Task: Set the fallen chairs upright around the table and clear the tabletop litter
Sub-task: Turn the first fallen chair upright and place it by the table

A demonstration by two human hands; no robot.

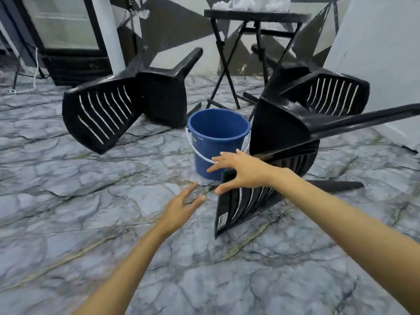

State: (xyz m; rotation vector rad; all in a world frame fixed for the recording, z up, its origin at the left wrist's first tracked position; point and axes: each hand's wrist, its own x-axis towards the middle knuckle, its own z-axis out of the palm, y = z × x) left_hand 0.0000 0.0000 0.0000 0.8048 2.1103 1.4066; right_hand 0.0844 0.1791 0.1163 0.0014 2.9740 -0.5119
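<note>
Three black plastic chairs lie tipped over on the marble-pattern floor. The nearest chair (279, 142) lies on its side at centre right, its slatted back (245, 203) pointing toward me. My right hand (238, 171) hovers open over the top edge of that back, fingers spread, touching or nearly touching it. My left hand (181, 208) is open just left of the back, apart from it. A second chair (127, 103) lies at the left, a third (329, 94) behind at the right. The black folding table (254, 15) stands at the back with white crumpled litter (238, 3) on top.
A blue bucket (216, 142) with a white handle stands upright between the chairs, right behind my right hand. A glass-door fridge (66, 35) is at the back left. A loose white cord (27, 85) trails on the floor near it. Open floor lies in front.
</note>
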